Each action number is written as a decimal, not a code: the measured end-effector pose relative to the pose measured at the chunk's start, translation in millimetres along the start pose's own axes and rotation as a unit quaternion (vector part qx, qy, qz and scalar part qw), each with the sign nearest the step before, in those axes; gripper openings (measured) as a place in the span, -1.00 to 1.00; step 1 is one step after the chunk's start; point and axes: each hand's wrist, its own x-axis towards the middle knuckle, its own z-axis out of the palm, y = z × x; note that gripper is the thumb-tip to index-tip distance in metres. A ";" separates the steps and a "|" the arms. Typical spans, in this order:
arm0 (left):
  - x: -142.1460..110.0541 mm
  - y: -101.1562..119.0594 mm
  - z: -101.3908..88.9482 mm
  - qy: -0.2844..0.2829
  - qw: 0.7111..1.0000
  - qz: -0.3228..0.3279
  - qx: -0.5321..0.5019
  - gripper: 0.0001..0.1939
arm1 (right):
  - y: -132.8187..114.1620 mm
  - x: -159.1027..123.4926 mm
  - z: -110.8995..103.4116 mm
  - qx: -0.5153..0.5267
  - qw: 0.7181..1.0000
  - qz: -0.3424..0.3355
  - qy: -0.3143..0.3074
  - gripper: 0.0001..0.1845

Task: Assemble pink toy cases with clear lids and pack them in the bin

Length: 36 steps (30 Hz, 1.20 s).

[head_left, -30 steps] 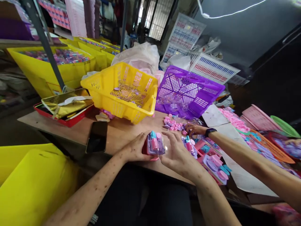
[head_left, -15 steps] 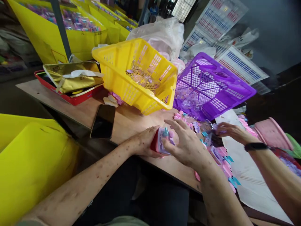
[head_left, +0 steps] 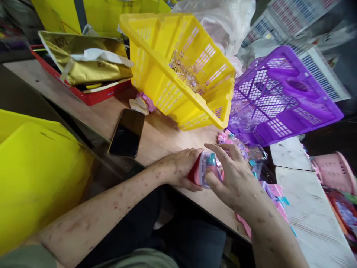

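Note:
My left hand [head_left: 185,167] is wrapped round a small case [head_left: 204,171], gripping it by its red side. The case has a clear, pale lilac face towards my right hand, with a teal piece [head_left: 211,160] and pink bits on it. Over that face is my right hand [head_left: 232,173], fingers apart and thumb against the pieces; its index finger arches above them. Pink, lilac and teal plastic parts [head_left: 276,191] lie just beyond my right wrist, partly hidden by my arm.
A yellow basket [head_left: 178,89] and a tilted purple basket [head_left: 301,108] hold clear plastic pieces. A phone [head_left: 127,133] and a red tray [head_left: 92,97] with a gold packet [head_left: 97,70] lie left. A yellow bin [head_left: 41,178] stands beside the table; white board [head_left: 309,208] lies right.
The view has shifted, so the baskets appear larger and higher. My right thumb has come onto the case's face. Another person's hand with a dark wristband, at the right, has left the view.

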 end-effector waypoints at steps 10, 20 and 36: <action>-0.5 6.2 -2.5 -0.009 0.999 -0.040 0.018 0.03 | 2.1 1.0 2.4 0.013 0.999 0.035 -0.004 -0.33; -2.8 1.7 -0.7 -0.018 0.998 -0.029 0.046 -0.04 | -2.1 9.8 0.4 -0.032 0.997 0.047 -0.045 -0.47; -5.2 8.8 -0.7 -0.057 0.988 -0.094 0.112 0.10 | -11.7 12.0 -2.1 -0.033 0.994 0.086 -0.059 -0.41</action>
